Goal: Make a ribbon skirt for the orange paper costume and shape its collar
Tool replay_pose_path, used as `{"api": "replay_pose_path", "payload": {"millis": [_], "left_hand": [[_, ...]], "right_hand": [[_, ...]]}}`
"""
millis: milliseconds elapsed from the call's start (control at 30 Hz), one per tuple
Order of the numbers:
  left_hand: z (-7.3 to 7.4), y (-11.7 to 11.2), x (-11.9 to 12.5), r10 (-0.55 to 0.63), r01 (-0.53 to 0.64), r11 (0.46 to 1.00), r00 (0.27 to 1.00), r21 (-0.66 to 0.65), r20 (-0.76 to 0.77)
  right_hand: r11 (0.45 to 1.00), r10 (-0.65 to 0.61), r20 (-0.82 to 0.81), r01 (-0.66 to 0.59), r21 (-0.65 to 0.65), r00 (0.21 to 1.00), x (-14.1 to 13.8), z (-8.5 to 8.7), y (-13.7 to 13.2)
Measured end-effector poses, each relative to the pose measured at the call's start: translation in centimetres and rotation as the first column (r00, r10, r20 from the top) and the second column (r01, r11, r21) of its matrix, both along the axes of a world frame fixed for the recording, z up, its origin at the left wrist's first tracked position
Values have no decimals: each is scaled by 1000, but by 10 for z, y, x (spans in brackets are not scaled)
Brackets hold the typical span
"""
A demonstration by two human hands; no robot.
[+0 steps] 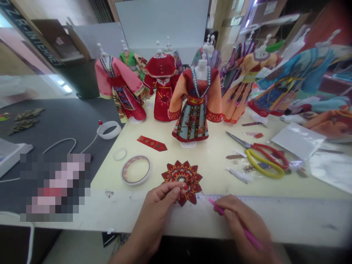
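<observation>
A dark red, flower-shaped patterned piece [195,178] with pointed petals lies before me. My left hand [162,201] is over its lower left part, thumb and index finger pinched together. A tiny pale dot shows at these fingertips; whether they grip it, the petals or something else I cannot tell. My right hand [242,220] is closed round a slim pink pen-like tool [217,207], whose thin tip points up and left toward the petals, apart from them. Behind the piece stands a small dress form in an orange and red robe [196,106].
A tape roll [150,172] and a red patterned strip [152,143] lie to the left. Scissors with red and yellow handles [265,172] and scraps lie to the right. A clear ruler [275,200] runs along the front. More dressed forms [165,91] stand behind.
</observation>
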State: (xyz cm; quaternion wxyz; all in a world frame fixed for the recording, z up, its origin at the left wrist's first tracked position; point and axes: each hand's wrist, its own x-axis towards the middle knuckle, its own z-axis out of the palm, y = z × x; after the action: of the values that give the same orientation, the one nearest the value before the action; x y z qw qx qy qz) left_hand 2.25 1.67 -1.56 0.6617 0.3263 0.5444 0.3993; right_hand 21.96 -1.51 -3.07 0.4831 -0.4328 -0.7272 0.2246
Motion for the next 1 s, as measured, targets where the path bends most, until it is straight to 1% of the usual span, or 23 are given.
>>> {"api": "replay_pose_path", "payload": {"millis": [67,167,267,367,500,600,700,833,900,1000], "left_hand": [[0,2,0,32,-31,999,997,-21,64],[1,2,0,44,-42,999,996,-34,82],[1,0,2,25,-23,999,997,-24,75],[2,-4,5,-28,28,1000,995,5,93],[7,-9,11,-99,98,995,992,24,77],[11,-10,13,-128,125,991,990,50,61],[14,-10,13,-144,138,988,985,70,91],[14,-12,13,-154,149,988,978,46,140],[15,-12,13,-154,150,988,981,40,116],[15,-12,13,-166,164,985,985,58,39]], "right_hand": [[1000,-6,12,6,6,1000,1,-2,0],[1000,-23,29,23,21,999,3,-6,-1],[993,-78,48,73,93,996,0,-9,-1],[985,-116,16,113,132,993,-9,-7,2],[977,-55,-36,61,202,998,-23,2,10],[968,-11,-3,12,249,1000,-28,6,16],[962,-5,49,-8,274,999,-29,4,20],[949,-9,107,-25,313,994,-26,-1,22],[946,-7,129,-35,321,992,-25,-2,23],[948,8,129,-48,315,992,-25,-1,23]]}}
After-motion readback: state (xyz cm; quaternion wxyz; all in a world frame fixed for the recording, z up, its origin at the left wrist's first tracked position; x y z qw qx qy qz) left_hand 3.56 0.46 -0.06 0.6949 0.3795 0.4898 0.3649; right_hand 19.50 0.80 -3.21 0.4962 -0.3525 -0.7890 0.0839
